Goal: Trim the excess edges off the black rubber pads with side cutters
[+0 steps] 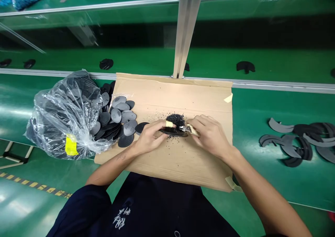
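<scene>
My left hand (151,136) is closed on a flat black oval rubber piece (176,132), pinching it over the cardboard sheet (204,101); its index fingertip is wrapped in yellow tape. My right hand (209,134) is closed on a small tan-handled cutting tool (190,129), whose tip meets the edge of the black piece. A small heap of black trimmings (176,118) lies on the cardboard just beyond the two hands.
A clear plastic bag (62,118) of grey and black oval pieces spills a pile (119,120) onto the cardboard's left side. Curved black and grey crescent parts (298,142) lie at the right. An aluminium post (185,27) rises behind. Beyond it, black parts (245,66) sit on the green conveyor.
</scene>
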A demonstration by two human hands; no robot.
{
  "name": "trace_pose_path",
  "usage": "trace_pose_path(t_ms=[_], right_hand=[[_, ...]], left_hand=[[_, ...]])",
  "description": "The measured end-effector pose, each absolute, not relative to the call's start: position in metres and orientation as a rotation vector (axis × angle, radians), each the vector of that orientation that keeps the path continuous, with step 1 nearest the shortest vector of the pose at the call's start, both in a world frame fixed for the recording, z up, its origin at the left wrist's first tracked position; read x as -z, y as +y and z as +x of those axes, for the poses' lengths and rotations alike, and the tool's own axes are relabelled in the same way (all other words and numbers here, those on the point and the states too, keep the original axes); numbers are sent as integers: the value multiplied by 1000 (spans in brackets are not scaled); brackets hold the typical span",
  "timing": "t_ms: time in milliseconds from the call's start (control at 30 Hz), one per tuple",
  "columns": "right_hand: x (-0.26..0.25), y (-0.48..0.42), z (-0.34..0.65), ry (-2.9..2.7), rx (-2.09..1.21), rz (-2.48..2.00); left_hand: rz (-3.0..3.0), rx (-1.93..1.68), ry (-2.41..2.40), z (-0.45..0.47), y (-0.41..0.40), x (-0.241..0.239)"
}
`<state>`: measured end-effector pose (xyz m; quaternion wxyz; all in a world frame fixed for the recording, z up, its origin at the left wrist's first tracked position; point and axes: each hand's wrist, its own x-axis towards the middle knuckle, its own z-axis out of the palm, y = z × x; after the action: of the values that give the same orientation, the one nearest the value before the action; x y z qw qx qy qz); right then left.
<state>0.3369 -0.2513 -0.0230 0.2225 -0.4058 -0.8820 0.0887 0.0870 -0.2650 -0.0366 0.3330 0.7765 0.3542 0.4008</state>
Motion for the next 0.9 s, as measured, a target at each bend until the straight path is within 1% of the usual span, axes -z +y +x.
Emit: trace_pose_path(t_ms=[200, 433, 567, 800, 900], right_hand=[[21, -254, 328, -2524, -145, -1125], [15, -259, 325, -2579, 140, -1177], [18, -260, 327, -2622, 191, -1219], [17, -256, 328, -2724, 338, -1252], [15, -256, 327, -2774, 272, -1246]], left_hand=[[1977, -1090, 897, 92, -268, 36], [1936, -1104, 887, 95, -271, 37], [1960, -1085, 894, 94, -270, 39], [2269, -1047, 922, 91, -267, 39], [2433, -976, 975, 91, -266, 40]])
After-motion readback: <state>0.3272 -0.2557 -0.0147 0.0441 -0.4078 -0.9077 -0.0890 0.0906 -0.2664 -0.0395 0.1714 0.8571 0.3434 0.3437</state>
